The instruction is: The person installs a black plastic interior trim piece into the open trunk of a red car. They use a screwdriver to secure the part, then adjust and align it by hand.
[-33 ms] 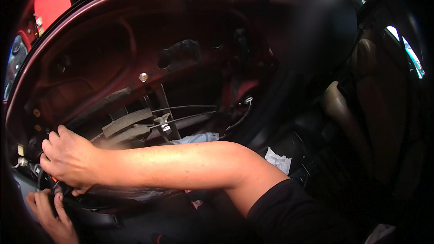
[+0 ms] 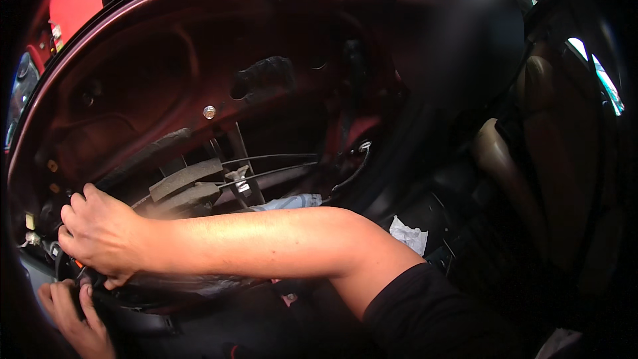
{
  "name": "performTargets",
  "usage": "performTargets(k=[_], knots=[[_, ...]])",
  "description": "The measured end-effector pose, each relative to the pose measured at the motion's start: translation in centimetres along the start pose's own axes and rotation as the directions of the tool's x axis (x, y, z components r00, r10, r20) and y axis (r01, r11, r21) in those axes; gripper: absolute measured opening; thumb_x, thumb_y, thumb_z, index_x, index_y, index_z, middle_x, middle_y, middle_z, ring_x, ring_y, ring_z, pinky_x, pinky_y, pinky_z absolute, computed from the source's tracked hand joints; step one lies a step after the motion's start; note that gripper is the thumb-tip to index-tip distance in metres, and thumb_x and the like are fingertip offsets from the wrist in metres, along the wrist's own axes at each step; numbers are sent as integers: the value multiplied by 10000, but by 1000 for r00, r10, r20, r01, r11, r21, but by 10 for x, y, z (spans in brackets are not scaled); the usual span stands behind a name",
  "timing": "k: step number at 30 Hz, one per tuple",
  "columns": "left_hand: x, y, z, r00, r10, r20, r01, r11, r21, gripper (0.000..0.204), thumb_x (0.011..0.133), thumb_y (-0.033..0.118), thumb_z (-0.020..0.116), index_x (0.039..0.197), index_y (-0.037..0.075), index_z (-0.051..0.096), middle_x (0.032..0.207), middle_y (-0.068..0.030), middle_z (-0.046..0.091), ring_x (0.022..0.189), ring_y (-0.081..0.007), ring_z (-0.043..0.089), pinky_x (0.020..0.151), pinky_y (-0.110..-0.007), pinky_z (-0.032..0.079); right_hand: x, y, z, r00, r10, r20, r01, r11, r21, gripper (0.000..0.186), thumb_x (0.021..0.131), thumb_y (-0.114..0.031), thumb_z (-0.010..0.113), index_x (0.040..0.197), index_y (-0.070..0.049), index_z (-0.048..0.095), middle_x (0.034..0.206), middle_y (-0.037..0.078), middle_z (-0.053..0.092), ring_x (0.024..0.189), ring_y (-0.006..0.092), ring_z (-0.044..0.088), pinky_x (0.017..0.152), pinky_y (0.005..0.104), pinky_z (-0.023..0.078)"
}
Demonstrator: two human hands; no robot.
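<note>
At the far left end of a dark red car door (image 2: 166, 80) with its inner metal bare, my right hand (image 2: 106, 236) is closed, fingers curled down. Its forearm crosses in front of the lower door. Just below it is my left hand (image 2: 80, 322), with thumb and fingers bent about a small dark part. What either hand grips is largely hidden. A small orange piece (image 2: 78, 263) shows between the hands, by black parts. Pale connectors (image 2: 31, 238) sit at the door edge beside my right hand.
Cables run from a grey foam-padded part (image 2: 186, 183) inside the door opening. A white clip (image 2: 240, 181) and a bolt (image 2: 209, 112) show nearby. Crumpled white paper (image 2: 409, 235) lies right of my elbow. A seat (image 2: 551, 139) stands at the right; a dark round blur covers the upper right.
</note>
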State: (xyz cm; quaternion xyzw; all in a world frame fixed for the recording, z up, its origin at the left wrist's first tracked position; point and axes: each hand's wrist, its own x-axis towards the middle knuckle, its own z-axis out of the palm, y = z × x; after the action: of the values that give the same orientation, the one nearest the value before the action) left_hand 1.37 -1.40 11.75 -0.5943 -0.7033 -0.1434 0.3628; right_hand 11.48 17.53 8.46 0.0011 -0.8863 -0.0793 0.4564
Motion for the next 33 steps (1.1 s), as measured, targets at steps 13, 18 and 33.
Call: performTargets(k=[13,18,33], knots=[[-8,-13,37,943,-326,67,332,934,-131,342,969,192,698,965,-60,466,859,-126,439,797,-265,444,759,-376,416,0,7,6,997,-36,75,41,997,-71,960,532,-612,853,1236,9,653,874,95,622,874,262,584,796,401,449],[-6,-11,23,907,-416,69,420,904,-77,372,932,229,750,995,-55,517,870,-130,490,804,-267,481,760,-385,436,8,2,-1,988,-45,145,48,999,-15,894,576,-564,856,1215,27,650,908,133,671,911,283,651,799,403,472],[14,28,2,994,-41,-102,39,999,-24,357,793,194,804,1097,24,725,1086,-81,606,1062,-291,514,933,-447,389,9,16,-28,997,-27,72,26,999,26,685,606,-503,873,1013,-34,584,882,77,602,846,254,633,745,383,505]])
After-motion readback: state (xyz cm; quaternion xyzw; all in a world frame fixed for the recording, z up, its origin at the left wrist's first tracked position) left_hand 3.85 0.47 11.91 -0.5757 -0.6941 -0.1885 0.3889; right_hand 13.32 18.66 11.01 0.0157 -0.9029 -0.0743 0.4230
